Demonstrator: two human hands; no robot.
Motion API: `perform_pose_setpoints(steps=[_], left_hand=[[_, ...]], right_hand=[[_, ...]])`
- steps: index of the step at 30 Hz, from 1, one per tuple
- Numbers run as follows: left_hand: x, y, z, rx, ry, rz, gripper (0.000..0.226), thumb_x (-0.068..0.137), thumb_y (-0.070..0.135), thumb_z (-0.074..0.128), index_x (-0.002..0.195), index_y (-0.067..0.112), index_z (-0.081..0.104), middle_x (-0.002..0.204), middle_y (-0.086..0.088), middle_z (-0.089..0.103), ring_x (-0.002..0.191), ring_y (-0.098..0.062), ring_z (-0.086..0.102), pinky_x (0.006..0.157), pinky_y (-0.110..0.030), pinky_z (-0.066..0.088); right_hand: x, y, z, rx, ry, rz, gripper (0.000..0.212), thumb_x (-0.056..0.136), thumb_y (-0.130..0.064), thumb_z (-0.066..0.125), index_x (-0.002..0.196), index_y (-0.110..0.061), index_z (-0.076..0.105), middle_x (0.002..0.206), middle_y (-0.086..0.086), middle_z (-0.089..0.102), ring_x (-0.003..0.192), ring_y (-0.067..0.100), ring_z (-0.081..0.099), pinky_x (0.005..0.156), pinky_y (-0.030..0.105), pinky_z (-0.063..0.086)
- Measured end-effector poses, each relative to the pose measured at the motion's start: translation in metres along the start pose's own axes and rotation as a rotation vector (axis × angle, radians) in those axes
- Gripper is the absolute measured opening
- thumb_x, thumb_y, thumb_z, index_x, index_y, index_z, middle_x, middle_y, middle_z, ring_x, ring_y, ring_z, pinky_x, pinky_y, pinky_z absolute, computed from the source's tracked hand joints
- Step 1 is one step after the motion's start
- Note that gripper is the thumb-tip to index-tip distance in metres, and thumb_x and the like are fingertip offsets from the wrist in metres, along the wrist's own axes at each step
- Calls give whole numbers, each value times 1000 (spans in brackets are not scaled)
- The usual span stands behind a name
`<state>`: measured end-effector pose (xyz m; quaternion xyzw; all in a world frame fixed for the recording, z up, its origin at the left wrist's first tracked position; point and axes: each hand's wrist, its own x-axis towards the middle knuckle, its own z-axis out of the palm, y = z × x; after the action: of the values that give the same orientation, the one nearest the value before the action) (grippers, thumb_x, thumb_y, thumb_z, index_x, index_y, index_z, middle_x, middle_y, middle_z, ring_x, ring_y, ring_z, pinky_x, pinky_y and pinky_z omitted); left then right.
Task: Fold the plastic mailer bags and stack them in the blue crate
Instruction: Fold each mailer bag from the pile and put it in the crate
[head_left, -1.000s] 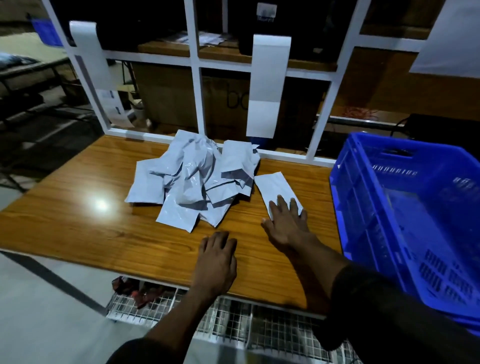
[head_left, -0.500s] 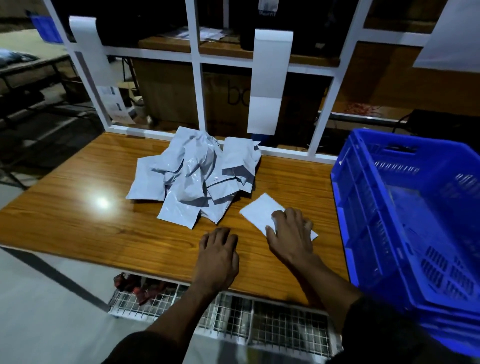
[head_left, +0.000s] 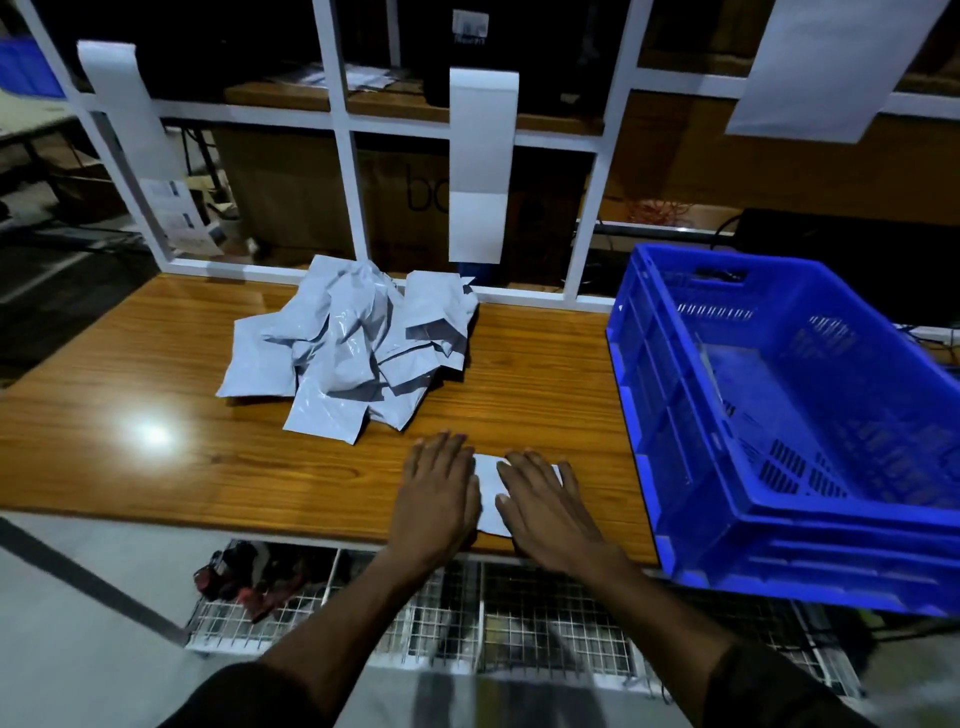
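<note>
Pressing flat with straight fingers, the left hand and right hand pin a white bag to the wooden surface. A crumpled pile lies behind; the blue crate sits right, seemingly holding nothing.

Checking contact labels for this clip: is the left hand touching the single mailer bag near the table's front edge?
Touching. In the head view the left hand lies flat over the single mailer bag's left edge.
</note>
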<state>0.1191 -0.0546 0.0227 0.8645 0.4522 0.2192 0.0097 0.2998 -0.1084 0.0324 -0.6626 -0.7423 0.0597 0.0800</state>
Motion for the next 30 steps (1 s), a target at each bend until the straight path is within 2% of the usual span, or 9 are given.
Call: perform_pose_setpoints(steps=[2, 4, 6, 9, 12, 19, 26, 30], left_hand=[[2, 14, 8, 17, -157, -2, 55, 103, 34, 29, 131, 4, 65, 141, -16, 60, 139, -34, 49, 116, -54, 36], [0, 19, 16, 52, -261, -26, 59, 102, 36, 25, 136, 4, 62, 145, -16, 58, 143, -36, 44, 115, -55, 35], [-4, 19, 18, 100, -325, -29, 69, 101, 41, 12, 150, 8, 47, 158, -13, 42, 152, -36, 27, 121, -54, 22], [-5, 19, 13, 132, -366, -16, 81, 93, 47, -9, 162, 16, 20, 170, -7, 14, 157, -30, 1, 125, -49, 2], [-6, 20, 12, 137, -368, -33, 79, 93, 50, -11, 164, 21, 8, 171, -2, 2, 157, -26, -11, 124, -46, -7], [-8, 19, 12, 159, -388, -31, 77, 93, 50, -14, 164, 22, 0, 171, 0, -9, 156, -27, -17, 126, -48, -8], [-11, 16, 18, 165, -346, -15, 70, 100, 47, 0, 163, 18, 13, 170, -3, 0, 156, -28, -12, 123, -47, -10], [-8, 16, 20, 193, -390, -18, 72, 98, 49, -6, 163, 20, 4, 170, -1, -8, 155, -28, -17, 124, -48, -12]], right_hand=[[-3, -5, 4, -1, 108, -3, 65, 100, -43, 15, 148, -12, 45, 158, 5, 39, 150, 23, 28, 121, 52, 14], [-6, -6, 9, -90, 114, -33, 58, 99, -37, 25, 141, -10, 56, 150, 7, 50, 144, 25, 41, 119, 47, 17], [-9, -5, 14, -159, 97, -28, 54, 98, -36, 30, 135, -12, 62, 145, 5, 56, 138, 24, 48, 112, 44, 21], [-11, -1, 19, -175, 91, -22, 54, 101, -37, 28, 142, -14, 55, 150, 4, 50, 142, 22, 43, 113, 44, 20], [-10, 1, 22, -187, 72, -20, 57, 103, -39, 25, 149, -14, 45, 157, 4, 41, 147, 23, 34, 115, 46, 18], [-11, -2, 21, -226, 49, -26, 58, 101, -39, 27, 150, -14, 44, 158, 5, 39, 148, 25, 32, 116, 50, 19], [-10, -2, 22, -239, 45, -30, 58, 101, -39, 26, 150, -13, 44, 159, 5, 38, 149, 25, 30, 118, 50, 15], [-9, -1, 20, -249, 22, -38, 60, 100, -40, 26, 150, -13, 45, 158, 5, 39, 149, 25, 31, 117, 50, 14]])
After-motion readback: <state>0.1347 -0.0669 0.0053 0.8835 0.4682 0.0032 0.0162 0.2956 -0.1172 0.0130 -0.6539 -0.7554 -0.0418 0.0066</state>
